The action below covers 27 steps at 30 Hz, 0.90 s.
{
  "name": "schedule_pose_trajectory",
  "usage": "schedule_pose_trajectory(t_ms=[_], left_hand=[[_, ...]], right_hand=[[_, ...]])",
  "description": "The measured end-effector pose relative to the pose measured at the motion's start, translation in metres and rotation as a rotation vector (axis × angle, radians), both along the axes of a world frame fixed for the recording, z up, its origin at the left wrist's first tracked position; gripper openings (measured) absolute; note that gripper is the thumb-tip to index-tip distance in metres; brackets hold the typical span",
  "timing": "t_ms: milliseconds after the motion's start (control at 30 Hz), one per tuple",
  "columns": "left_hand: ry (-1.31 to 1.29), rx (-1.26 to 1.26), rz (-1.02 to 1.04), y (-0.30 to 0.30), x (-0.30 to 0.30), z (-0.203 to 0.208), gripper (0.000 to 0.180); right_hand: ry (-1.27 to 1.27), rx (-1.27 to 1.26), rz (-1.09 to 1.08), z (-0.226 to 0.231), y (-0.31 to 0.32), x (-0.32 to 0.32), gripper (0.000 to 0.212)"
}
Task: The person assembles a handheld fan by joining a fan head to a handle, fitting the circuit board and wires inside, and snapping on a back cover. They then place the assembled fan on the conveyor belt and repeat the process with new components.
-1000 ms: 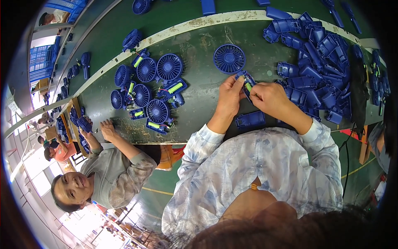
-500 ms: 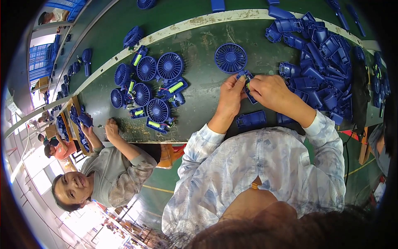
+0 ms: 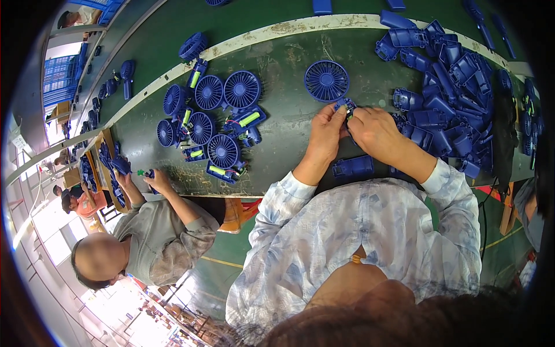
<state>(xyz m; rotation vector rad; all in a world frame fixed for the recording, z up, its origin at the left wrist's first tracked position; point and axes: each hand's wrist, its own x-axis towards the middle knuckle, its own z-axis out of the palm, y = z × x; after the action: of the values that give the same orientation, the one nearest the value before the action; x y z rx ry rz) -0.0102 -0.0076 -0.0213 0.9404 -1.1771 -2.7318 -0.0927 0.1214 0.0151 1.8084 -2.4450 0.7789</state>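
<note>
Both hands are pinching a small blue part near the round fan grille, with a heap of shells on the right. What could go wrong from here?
1. The small blue part is pinched between left hand and right hand; it could slip out.
2. The heap of blue shells lies against the right wrist; a nudge may spill some.
3. The blue shell lies near the table edge and might get knocked off.

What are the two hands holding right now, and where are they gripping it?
Both the left hand and right hand pinch one small blue plastic fan part between their fingertips, at its lower end; the exact hold is hidden by the fingers.
</note>
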Motion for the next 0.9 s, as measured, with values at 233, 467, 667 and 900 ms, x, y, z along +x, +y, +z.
schedule_pose_trajectory(t_ms=[233, 467, 667, 900], left_hand=[[0.006, -0.013, -0.02, 0.0, 0.002, -0.001, 0.015], [-0.011, -0.011, -0.008, -0.003, 0.003, -0.005, 0.022], [0.061, 0.106, 0.157, -0.002, -0.001, 0.008, 0.024], [0.081, 0.119, 0.228, -0.011, -0.001, 0.005, 0.024]], right_hand=[[-0.242, 0.036, 0.07, 0.002, 0.008, -0.009, 0.014], [-0.128, 0.005, -0.028, 0.029, 0.024, -0.061, 0.006], [0.282, 0.366, -0.17, 0.045, 0.059, -0.082, 0.016], [0.356, 0.356, -0.14, 0.032, 0.058, -0.086, 0.015]])
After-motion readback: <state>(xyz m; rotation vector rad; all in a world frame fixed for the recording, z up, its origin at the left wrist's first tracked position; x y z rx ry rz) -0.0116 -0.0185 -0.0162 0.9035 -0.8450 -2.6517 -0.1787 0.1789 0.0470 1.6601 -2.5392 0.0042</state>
